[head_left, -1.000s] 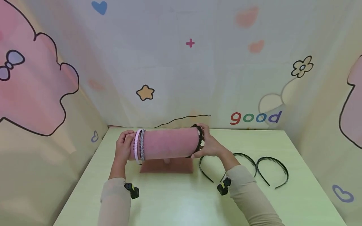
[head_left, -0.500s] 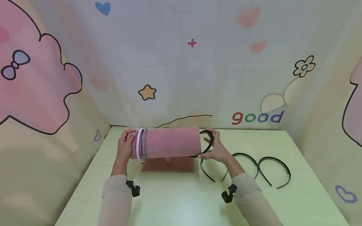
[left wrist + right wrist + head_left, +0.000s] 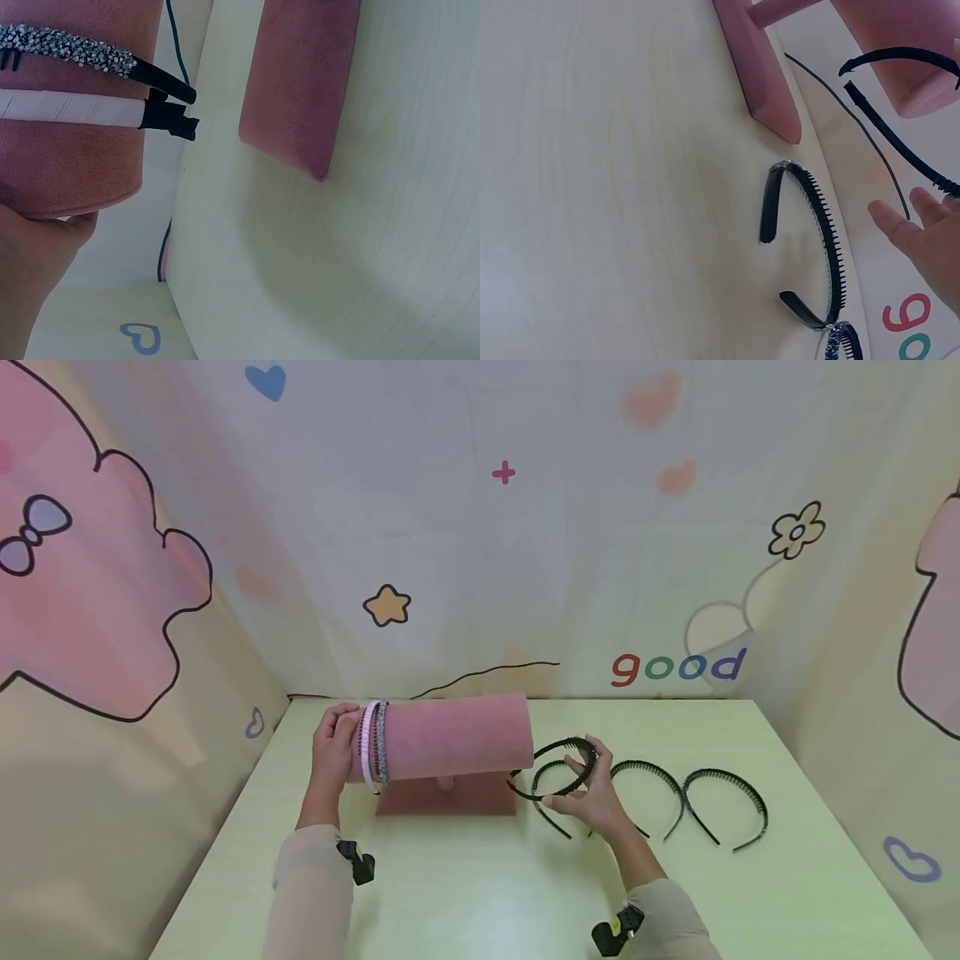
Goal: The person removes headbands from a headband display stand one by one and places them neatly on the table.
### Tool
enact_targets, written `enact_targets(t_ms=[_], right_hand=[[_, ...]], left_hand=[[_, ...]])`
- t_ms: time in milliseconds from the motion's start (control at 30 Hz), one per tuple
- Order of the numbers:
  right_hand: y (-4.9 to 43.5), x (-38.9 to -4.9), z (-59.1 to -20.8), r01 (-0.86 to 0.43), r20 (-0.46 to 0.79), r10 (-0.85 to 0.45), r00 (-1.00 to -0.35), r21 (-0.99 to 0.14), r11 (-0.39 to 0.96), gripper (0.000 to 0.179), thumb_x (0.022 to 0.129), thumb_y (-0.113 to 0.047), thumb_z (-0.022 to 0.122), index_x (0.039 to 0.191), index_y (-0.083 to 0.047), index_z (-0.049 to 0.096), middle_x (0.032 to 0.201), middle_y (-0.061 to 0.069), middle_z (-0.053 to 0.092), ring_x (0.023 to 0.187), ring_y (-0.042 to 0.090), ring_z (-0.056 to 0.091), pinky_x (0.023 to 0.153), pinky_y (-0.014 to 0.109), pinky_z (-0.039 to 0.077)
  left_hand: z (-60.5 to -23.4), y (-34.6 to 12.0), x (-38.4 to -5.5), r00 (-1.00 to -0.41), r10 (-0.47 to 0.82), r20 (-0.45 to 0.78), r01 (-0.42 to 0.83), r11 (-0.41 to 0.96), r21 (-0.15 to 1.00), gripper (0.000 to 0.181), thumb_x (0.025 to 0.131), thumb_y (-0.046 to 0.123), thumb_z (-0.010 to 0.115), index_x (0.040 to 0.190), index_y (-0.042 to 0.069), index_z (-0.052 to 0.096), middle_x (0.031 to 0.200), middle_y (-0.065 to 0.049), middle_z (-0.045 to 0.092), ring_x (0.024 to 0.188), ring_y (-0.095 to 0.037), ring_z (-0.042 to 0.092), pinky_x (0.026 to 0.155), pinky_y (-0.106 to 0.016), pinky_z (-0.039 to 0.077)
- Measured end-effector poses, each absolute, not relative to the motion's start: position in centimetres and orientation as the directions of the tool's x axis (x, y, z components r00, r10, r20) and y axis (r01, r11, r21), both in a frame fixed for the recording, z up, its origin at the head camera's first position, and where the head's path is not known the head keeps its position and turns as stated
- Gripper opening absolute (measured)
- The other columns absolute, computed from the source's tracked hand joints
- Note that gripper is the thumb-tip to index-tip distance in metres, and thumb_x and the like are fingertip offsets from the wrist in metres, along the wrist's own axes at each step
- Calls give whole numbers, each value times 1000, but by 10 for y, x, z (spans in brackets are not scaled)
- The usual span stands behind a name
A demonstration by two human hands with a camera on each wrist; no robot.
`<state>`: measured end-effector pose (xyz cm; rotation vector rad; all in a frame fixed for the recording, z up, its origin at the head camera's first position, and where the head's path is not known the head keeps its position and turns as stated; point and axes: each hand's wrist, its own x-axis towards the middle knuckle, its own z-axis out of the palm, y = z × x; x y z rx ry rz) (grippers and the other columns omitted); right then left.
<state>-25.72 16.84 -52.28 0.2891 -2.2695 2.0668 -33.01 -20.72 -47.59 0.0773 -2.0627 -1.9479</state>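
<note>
A pink velvety roll on a stand, a headband holder (image 3: 450, 739), has my left hand (image 3: 332, 752) gripping its left end. Near that hand, a pale pink wrapped headband (image 3: 75, 106) and a silver sparkly headband (image 3: 82, 52) sit round the roll. Off the roll's right end, my right hand (image 3: 600, 797) holds a black toothed headband (image 3: 900, 54) between thumb and fingers. Its two tips point left, just below the roll's end in the head view. The holder's flat pink base (image 3: 442, 799) shows beneath the roll.
Several dark toothed headbands lie on the pale table (image 3: 442, 893) to the right, among them a middle headband (image 3: 647, 766) and a rightmost headband (image 3: 726, 774). One lies partly behind my right hand. A printed cloth backdrop (image 3: 450, 527) surrounds the table.
The black headband has come off the roll's right end, drawn rightward and down by my right hand. My left hand keeps its grip on the roll's left end.
</note>
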Motion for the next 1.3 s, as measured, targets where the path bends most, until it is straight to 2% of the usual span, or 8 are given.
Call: enact_targets(t_ms=[267,467,633,733,933,1100,1267,1300], right_hand=[[163,-239,-524,-204,204,-29,-979,-979,5,101,63,-6,75,130,-32,4,138,8,11,122,26,24,87,54,26],[156,-221,-527,-272,275,66,-959,-961,39,97,65,-5,72,132,-29,7,135,12,15,123,22,19,89,56,20],[150,-210,-528,-290,293,120,-949,-956,42,96,65,-7,72,133,-31,8,138,5,5,126,18,4,92,54,17],[147,-201,-531,-302,302,150,-941,-953,29,96,65,-7,71,134,-31,7,139,2,-1,126,25,0,91,56,17],[142,-185,-545,-326,331,217,-918,-943,61,95,66,-12,69,137,-28,8,132,14,10,119,42,15,88,55,23],[138,-174,-555,-255,283,267,-921,-957,135,96,66,-19,70,137,-31,6,125,17,16,113,42,26,80,49,37],[138,-167,-560,-194,251,326,-911,-961,197,95,67,-19,71,137,-29,8,124,20,15,108,39,30,77,48,39],[137,-165,-557,-159,231,342,-911,-961,225,95,66,-22,72,137,-30,9,124,20,16,108,37,30,79,51,36]], left_hand=[[-467,-202,-327,-943,-266,201,182,97,979,25,85,30,50,101,11,55,98,-1,54,86,-16,47,75,-31,35],[-472,-204,-330,-941,-271,201,194,52,980,24,85,28,52,101,10,55,96,0,54,85,-15,48,73,-28,36],[-474,-207,-333,-938,-278,207,198,61,978,26,85,29,51,102,10,54,98,-1,54,86,-16,47,73,-28,36],[-475,-208,-332,-940,-283,188,181,51,982,25,85,29,51,103,10,54,98,-1,53,86,-15,47,74,-28,35],[-478,-208,-331,-942,-289,171,175,14,985,26,84,28,53,103,10,55,98,-1,54,86,-16,47,73,-28,35],[-478,-208,-330,-937,-296,186,189,21,982,23,84,23,54,101,8,56,95,0,55,84,-15,48,72,-26,36],[-468,-203,-323,-944,-279,175,177,17,984,24,84,20,53,103,5,55,95,-1,55,84,-15,48,72,-26,36],[-466,-202,-322,-946,-273,176,178,17,984,25,84,20,53,103,4,54,95,-1,55,84,-15,48,72,-26,36]])
